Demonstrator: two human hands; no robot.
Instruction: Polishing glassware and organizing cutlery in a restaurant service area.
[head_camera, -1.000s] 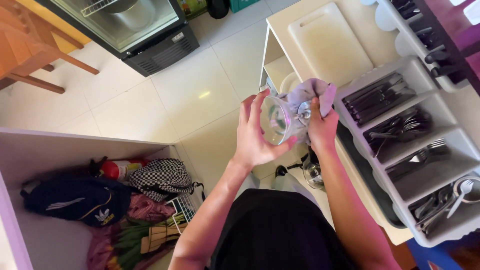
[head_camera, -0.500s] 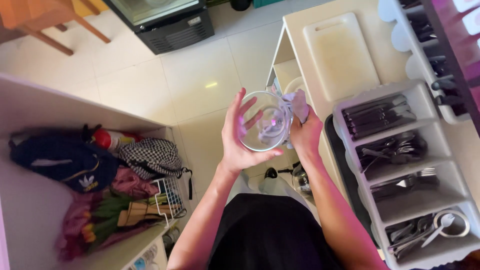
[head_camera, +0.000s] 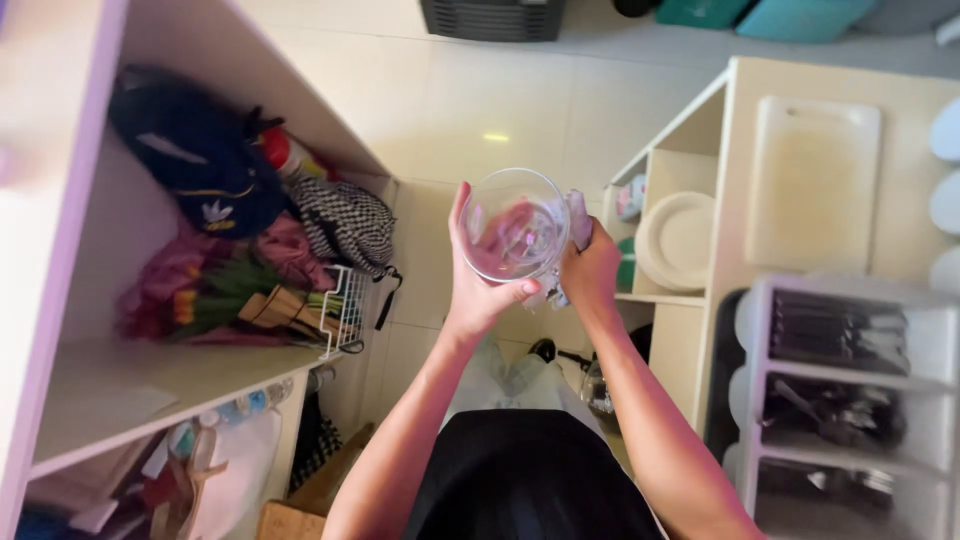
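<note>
On the left, a deep white shelf unit (head_camera: 120, 390) is now seen far larger than half a second ago, its contents filling the left third of the view: a dark bag (head_camera: 195, 160), a black-and-white checked cloth (head_camera: 345, 222), pink fabric and a small white wire basket (head_camera: 345, 308). On the right, the pale counter (head_camera: 900, 85) carries a white cutting board (head_camera: 812, 182) at its far end and a grey cutlery tray (head_camera: 850, 400) nearer, with a stack of white plates (head_camera: 678, 240) in the open cubby below the counter edge. The whole scene has been shifted by a turn of the head camera rather than by any move of the furniture. In the middle, a clear glass bowl (head_camera: 513, 225) is held over the tiled floor, between shelf and counter, well above the person's lap; compared with the earlier pictures its mouth has been tipped more fully toward the camera, so the inside is seen nearly straight on. The left hand (head_camera: 480, 290) is closed around the bowl's near-left rim, fingers spread along the glass and thumb hooked under. The right hand (head_camera: 590, 270) is clenched on a pale cloth (head_camera: 577, 222) that is pressed against the bowl's right side. From the continued grip and the turned bowl, wiping of the glass is judged to be under way, with a fresh part of the surface brought round to the cloth.
</note>
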